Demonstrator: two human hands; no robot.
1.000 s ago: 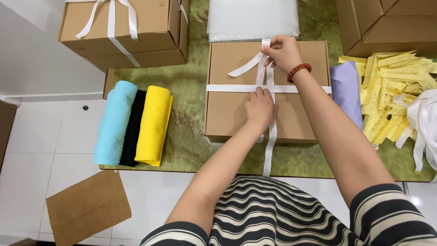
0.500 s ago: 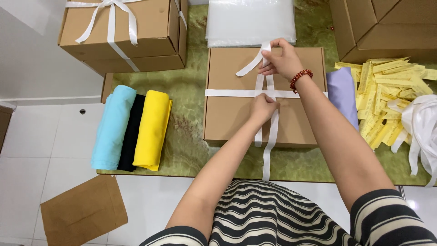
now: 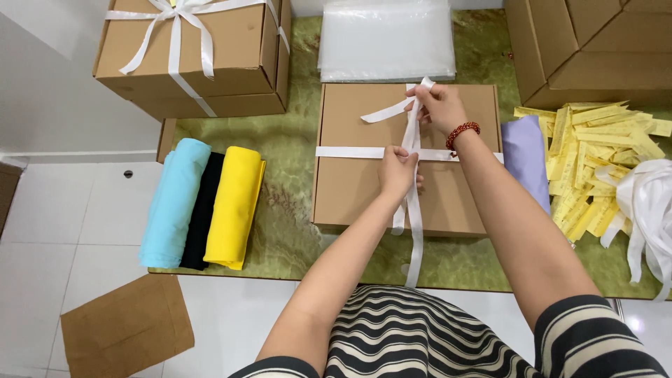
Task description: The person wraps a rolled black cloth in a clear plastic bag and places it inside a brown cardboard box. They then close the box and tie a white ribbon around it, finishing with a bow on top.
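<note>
Head view: I stand over a green marbled table (image 3: 294,161), tying white ribbon (image 3: 413,210) around a flat cardboard box (image 3: 350,189).
Left hand: my left hand (image 3: 397,171) lies on the box lid, fingers curled and pressed together, pinning the ribbon where its two bands cross.
Right hand: my right hand (image 3: 437,105), a red bead bracelet (image 3: 463,131) at the wrist, pinches a ribbon end and lifts it just beyond my left hand.
Ribbon tail: one loose length runs from under my left hand back toward me, over the table edge.
Left of my hands: rolled cloths in light blue (image 3: 173,203), black (image 3: 203,210) and yellow (image 3: 236,206) lie side by side.
Right of my hands: a lilac cloth (image 3: 525,161) touches the box; past it, yellow paper strips (image 3: 595,161).
Beyond my hands: clear plastic bags (image 3: 386,38), and a ribbon-tied carton (image 3: 192,56).
</note>
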